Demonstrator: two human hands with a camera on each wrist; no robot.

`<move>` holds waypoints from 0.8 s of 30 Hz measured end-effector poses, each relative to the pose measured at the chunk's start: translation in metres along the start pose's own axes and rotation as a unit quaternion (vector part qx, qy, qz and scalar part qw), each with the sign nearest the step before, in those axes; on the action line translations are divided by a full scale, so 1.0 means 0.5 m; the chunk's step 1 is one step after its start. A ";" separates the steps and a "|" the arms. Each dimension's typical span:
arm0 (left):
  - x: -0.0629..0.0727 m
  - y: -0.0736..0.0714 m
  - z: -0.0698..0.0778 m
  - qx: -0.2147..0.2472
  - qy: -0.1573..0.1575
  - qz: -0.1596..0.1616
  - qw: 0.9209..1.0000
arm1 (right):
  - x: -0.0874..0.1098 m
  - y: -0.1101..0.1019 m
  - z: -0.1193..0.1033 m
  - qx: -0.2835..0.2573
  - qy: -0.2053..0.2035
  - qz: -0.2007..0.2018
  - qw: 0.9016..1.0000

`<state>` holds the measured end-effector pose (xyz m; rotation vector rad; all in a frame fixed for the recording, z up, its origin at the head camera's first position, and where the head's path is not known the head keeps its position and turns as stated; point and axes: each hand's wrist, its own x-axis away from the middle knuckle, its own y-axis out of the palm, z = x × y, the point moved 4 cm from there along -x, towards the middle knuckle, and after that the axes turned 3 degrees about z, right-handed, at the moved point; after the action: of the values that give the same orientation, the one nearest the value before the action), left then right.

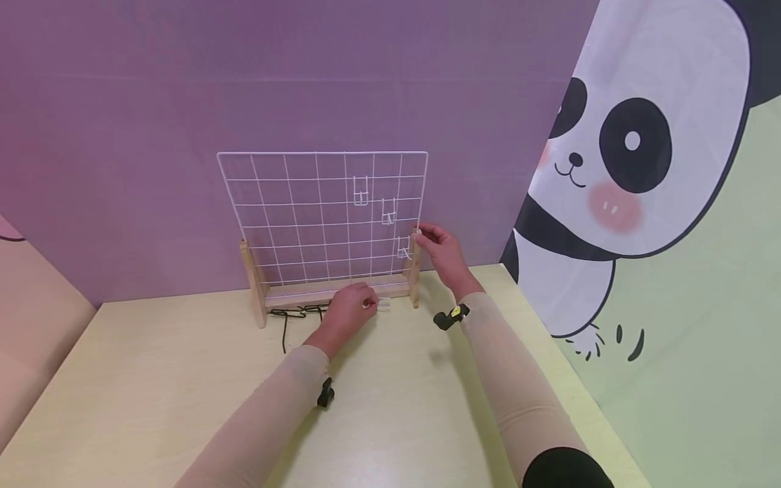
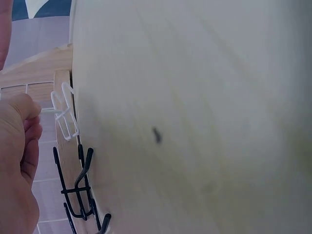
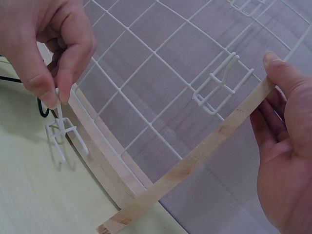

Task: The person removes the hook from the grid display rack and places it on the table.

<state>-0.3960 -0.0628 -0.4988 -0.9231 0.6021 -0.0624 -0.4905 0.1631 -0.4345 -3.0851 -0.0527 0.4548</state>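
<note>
A white wire grid stands in a wooden frame, its right side post pale and narrow. My right hand holds the upper end of that post, thumb on the near face and fingers behind. Just in front of the base bar, my left hand pinches a white wire hook by its stem between thumb and forefinger. The hook's prongs point down in the right wrist view. Three similar white hooks hang on the grid's right part: an upper one, a middle one and a lower one.
Black wire hooks lie on the table in front of the frame's left half, beside my left wrist. Behind the grid is a purple backdrop, with a panda print at the right.
</note>
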 end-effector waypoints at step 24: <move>0.007 0.020 -0.006 0.011 -0.042 -0.086 0.995 | 0.003 0.002 -0.004 -0.003 -0.009 -0.003 1.000</move>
<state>-0.3966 -0.0599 -0.5092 -0.9508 0.4423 -0.1827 -0.4883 0.1623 -0.4332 -3.0861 -0.0641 0.4833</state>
